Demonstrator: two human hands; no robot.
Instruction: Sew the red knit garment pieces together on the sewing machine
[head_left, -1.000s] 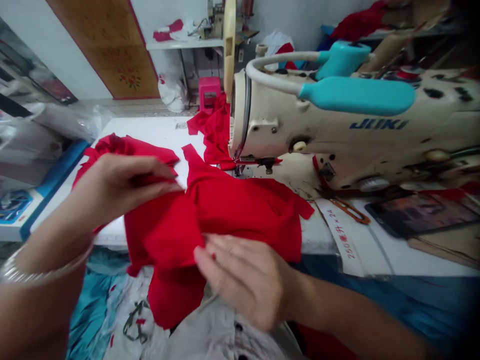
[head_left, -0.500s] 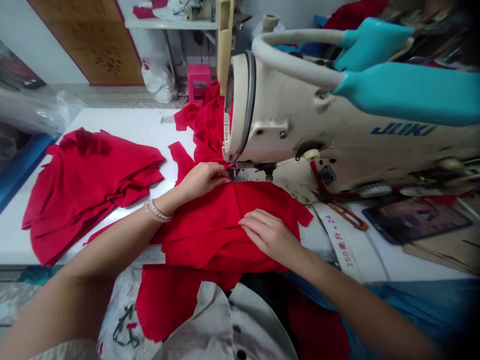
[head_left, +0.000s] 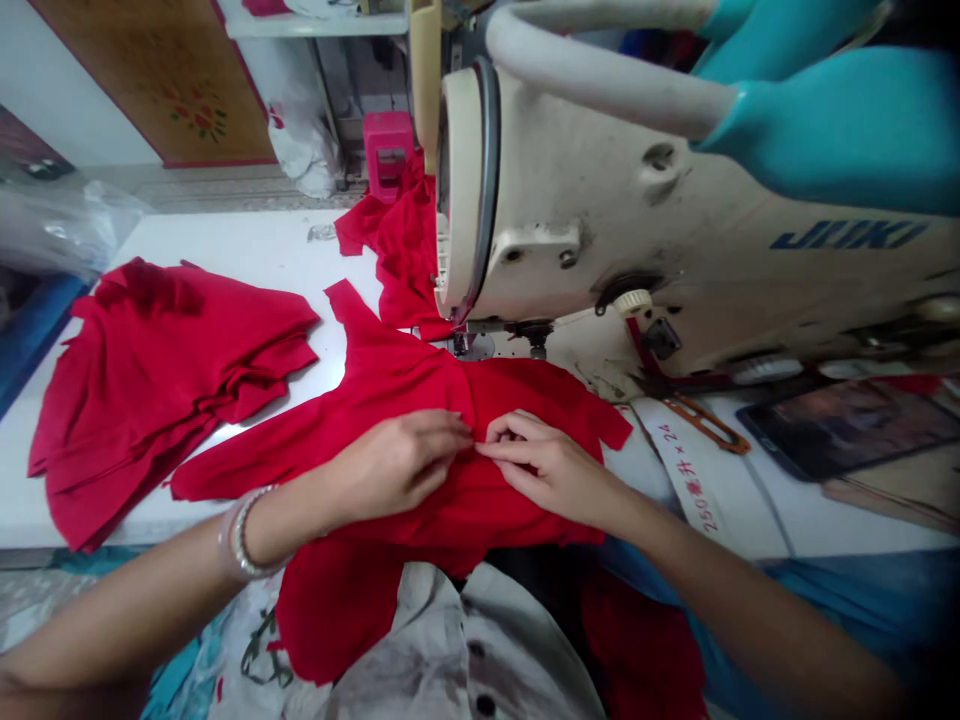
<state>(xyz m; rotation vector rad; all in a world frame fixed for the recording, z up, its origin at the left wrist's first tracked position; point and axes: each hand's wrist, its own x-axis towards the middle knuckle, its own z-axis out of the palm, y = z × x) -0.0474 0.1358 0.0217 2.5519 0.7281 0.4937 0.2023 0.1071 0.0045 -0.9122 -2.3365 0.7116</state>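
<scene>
Pinching a red garment piece (head_left: 517,385) along a fold or seam between narrowed fingers of the left hand (head_left: 397,460) and right hand (head_left: 551,465), seemingly for steadying that line; resting the remainder on the table (head_left: 247,235), just before the JUKI sewing machine (head_left: 600,220), apparently for support.

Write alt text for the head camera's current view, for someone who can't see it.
A person's left hand and right hand are nearly fingertip to fingertip on red fabric, before a cream sewing machine marked JUKI. A pile of red cloth lies left on the white table; a phone lies right.
</scene>
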